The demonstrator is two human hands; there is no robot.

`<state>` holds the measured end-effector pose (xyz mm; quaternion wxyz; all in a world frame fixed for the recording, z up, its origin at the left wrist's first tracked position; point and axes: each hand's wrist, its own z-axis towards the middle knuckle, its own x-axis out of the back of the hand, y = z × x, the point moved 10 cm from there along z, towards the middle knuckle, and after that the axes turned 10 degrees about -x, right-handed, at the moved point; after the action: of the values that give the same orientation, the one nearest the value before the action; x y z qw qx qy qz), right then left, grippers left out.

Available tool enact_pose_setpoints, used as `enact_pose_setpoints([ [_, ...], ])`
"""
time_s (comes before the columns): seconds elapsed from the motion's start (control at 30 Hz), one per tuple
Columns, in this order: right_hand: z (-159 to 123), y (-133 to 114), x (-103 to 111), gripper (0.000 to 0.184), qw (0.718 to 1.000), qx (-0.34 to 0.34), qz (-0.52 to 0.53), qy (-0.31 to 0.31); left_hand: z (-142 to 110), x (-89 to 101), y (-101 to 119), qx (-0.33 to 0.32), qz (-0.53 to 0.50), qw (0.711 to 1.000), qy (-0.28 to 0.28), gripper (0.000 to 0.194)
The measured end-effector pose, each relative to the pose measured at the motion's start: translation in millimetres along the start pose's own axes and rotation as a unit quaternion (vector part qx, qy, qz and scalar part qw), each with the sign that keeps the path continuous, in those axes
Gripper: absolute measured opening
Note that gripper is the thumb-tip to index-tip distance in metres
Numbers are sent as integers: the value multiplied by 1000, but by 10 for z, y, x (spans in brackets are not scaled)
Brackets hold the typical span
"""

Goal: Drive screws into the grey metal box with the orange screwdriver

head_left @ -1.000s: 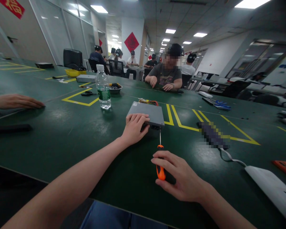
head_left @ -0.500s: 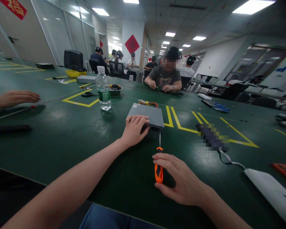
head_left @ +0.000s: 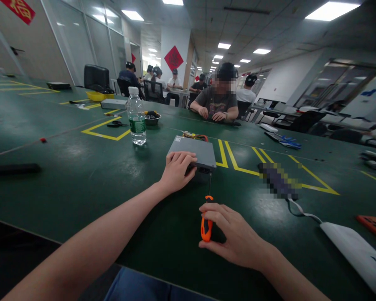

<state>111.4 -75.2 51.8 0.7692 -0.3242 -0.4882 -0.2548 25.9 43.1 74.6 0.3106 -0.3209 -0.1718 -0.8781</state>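
Two hands work at a grey metal box (head_left: 194, 151) lying flat on the green table (head_left: 81, 175): the left hand (head_left: 176, 169) rests spread over its near corner. The right hand (head_left: 235, 238) pinches the orange handle of a screwdriver (head_left: 207, 221) between thumb and fingers. Its long axis runs away from the person, thin shaft pointing at the box's near edge, beside the left hand.

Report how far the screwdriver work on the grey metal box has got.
Done: nothing shows as removed; the flat grey metal box is closed, lid on. In hand: the left hand steadies its near edge while the right hand holds the orange-and-black screwdriver, tip at the near face. Left: that screw, and any others, which are not visible.
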Motion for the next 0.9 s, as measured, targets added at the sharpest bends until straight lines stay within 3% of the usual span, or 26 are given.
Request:
enact_pose_setpoints([
  [0.1, -6, -49, 11, 39, 1000, 19, -23, 0, 2, -11, -2, 2, -2, 1000, -5, 18],
  [0.33, -45, -137, 175, 24, 991, 70, -24, 109, 2, -14, -4, 3, 0, 1000, -9, 18],
  [0.5, -16, -39, 62, 40, 999, 20, -16, 31, 1, -12, -1, 0, 1, 1000, -8, 18],
  [0.6, -7, -77, 43, 41, 999, 28, -27, 9, -1, -19, -8, 2, 1, 1000, -7, 18],
  [0.73, -26, -145, 124, 31, 995, 63, -36, 65, 0, -17, -2, -1, 0, 1000, -7, 18],
  [0.9, -79, -102, 228, 33, 987, 64, -10, 145, 5, -3, 7, -2, -1, 1000, -4, 18],
])
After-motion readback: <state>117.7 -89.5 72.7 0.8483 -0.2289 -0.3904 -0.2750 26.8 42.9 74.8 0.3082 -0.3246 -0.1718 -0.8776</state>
